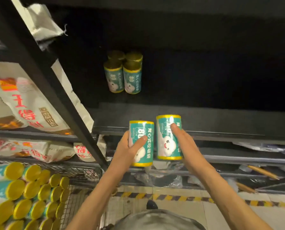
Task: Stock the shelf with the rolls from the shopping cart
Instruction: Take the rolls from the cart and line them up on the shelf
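Rolls in teal wrappers with yellow ends are being carried toward the dark shelf (180, 118), one in each hand. The left roll (142, 143) is being gripped by the left hand (130, 147), thumb laid across its front and fingers wrapped behind. The right roll (167, 138) is being held by the right hand (182, 143), whose thumb is lying up the label; its other fingers are being hidden behind the roll. Both rolls are being held upright just in front of the shelf's front edge, side by side and almost touching.

Four stocked rolls (123, 75) are standing in a tight block at the back of the shelf, and many more are waiting in the shopping cart (82, 170) at lower left. For a neat result, the pair should probably be lifted clear of the front edge, kept upright, and set down beside or in front of that block, labels facing outward. Release is best delayed until each base is sitting flat, since a tilted roll could topple its neighbours.
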